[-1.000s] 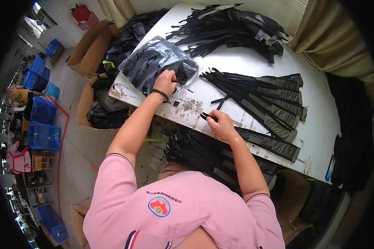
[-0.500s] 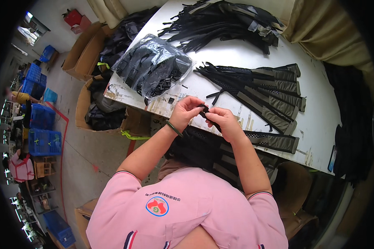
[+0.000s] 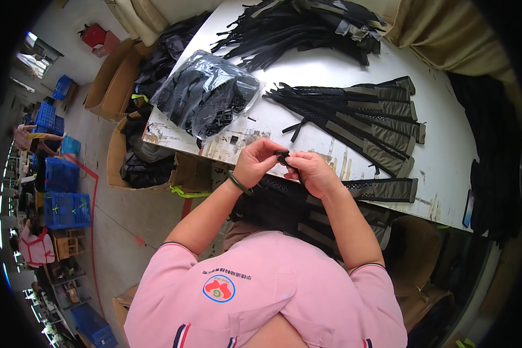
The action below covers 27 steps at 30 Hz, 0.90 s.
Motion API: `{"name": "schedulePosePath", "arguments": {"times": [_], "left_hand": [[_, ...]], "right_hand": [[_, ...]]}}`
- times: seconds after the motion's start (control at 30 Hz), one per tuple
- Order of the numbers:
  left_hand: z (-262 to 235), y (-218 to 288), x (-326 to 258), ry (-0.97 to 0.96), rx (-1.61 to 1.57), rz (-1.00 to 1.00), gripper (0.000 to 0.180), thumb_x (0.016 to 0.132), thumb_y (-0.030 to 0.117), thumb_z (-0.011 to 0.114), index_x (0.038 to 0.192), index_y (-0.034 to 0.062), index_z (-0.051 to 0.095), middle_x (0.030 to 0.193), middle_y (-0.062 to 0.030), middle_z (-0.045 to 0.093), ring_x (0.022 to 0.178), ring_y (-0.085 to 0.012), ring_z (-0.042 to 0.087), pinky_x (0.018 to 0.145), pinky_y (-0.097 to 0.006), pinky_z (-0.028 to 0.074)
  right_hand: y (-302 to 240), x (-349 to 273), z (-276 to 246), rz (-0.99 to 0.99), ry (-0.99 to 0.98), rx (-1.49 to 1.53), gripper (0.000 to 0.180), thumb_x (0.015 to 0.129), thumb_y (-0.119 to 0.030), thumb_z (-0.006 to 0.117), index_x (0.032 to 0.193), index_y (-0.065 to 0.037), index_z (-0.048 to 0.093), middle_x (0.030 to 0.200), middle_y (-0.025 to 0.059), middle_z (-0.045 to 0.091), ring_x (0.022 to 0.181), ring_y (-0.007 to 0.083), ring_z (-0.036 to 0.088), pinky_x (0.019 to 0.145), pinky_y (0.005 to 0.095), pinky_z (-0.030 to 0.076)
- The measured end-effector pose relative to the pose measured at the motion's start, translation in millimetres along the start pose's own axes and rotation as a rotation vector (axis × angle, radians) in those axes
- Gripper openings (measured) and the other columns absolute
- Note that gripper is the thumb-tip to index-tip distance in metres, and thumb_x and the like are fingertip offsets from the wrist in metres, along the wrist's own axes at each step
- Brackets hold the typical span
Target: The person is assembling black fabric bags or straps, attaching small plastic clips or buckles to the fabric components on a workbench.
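My left hand (image 3: 256, 167) and my right hand (image 3: 314, 173) meet just past the near edge of the white table. Between their fingertips is a small black piece (image 3: 282, 156), which looks like a buckle or a strap end; its exact shape is too small to tell. Both hands are closed in a pinch on it. Close to my right hand, a black mesh and grey-green padded strap (image 3: 383, 189) lies along the table edge. Black fabric (image 3: 272, 210) hangs below the hands over my lap. Farther back, several similar padded straps (image 3: 354, 119) are fanned out.
A clear plastic bag (image 3: 211, 95) of black parts rests on the table's left side. Black straps (image 3: 307, 29) are heaped at the far end. Cardboard boxes (image 3: 117, 148) with dark fabric stand left of the table. A curtain (image 3: 446, 40) hangs at right; blue crates (image 3: 66, 209) stand far left.
The view has shifted slightly. My fingers have moved a little on the small black piece, which now sits more level between them. Both hands remain at the table edge.
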<state>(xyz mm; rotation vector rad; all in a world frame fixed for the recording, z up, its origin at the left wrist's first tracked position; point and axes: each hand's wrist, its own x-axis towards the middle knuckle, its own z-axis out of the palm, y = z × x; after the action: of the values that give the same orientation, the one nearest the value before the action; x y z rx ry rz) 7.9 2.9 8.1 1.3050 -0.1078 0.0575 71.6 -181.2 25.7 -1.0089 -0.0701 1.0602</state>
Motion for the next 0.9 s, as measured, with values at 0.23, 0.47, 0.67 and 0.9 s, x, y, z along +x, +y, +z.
{"name": "schedulePosePath", "arguments": {"times": [0.23, 0.47, 0.67, 0.9], "left_hand": [[12.8, -2.7, -5.2, 0.08, 0.044, 0.058, 0.022, 0.084, -0.009, 0.058, 0.105, -0.0009, 0.058, 0.104, -0.0088, 0.063, 0.095, -0.0131, 0.062, 0.085, -0.026, 0.051], [23.6, -1.5, -4.0, 0.091, -0.063, 0.091, 0.022, 0.084, -0.01, 0.06, 0.104, -0.0018, 0.057, 0.111, -0.0118, 0.06, 0.099, -0.016, 0.061, 0.089, -0.03, 0.052], [21.5, -0.8, -5.8, 0.08, 0.023, 0.177, 0.022, 0.084, -0.01, 0.059, 0.104, -0.0006, 0.058, 0.114, -0.0138, 0.058, 0.102, -0.017, 0.06, 0.09, -0.029, 0.051], [28.0, 1.6, -7.4, 0.085, 0.111, 0.23, 0.022, 0.082, -0.011, 0.06, 0.101, 0.0002, 0.059, 0.114, -0.0133, 0.059, 0.102, -0.0173, 0.061, 0.089, -0.028, 0.05]], "right_hand": [[3.7, -5.0, 11.9, -0.298, 0.128, -0.18, 0.015, 0.092, -0.015, 0.057, 0.093, -0.001, 0.061, 0.076, -0.0012, 0.057, 0.068, 0.0061, 0.05, 0.064, 0.0211, 0.043], [13.6, -3.3, 13.1, -0.458, 0.302, -0.428, 0.016, 0.091, -0.014, 0.057, 0.092, 0.001, 0.061, 0.071, -0.004, 0.053, 0.064, 0.0024, 0.043, 0.056, 0.0198, 0.037], [-0.8, -9.8, 17.9, -0.454, 0.173, -0.283, 0.017, 0.091, -0.015, 0.061, 0.093, 0.001, 0.062, 0.074, -0.0041, 0.055, 0.067, 0.0026, 0.046, 0.057, 0.0198, 0.038], [1.1, -15.4, 18.1, -0.419, 0.2, -0.368, 0.014, 0.09, -0.013, 0.062, 0.094, 0.0, 0.061, 0.078, -0.0035, 0.057, 0.066, 0.0019, 0.047, 0.056, 0.0174, 0.038]]}}
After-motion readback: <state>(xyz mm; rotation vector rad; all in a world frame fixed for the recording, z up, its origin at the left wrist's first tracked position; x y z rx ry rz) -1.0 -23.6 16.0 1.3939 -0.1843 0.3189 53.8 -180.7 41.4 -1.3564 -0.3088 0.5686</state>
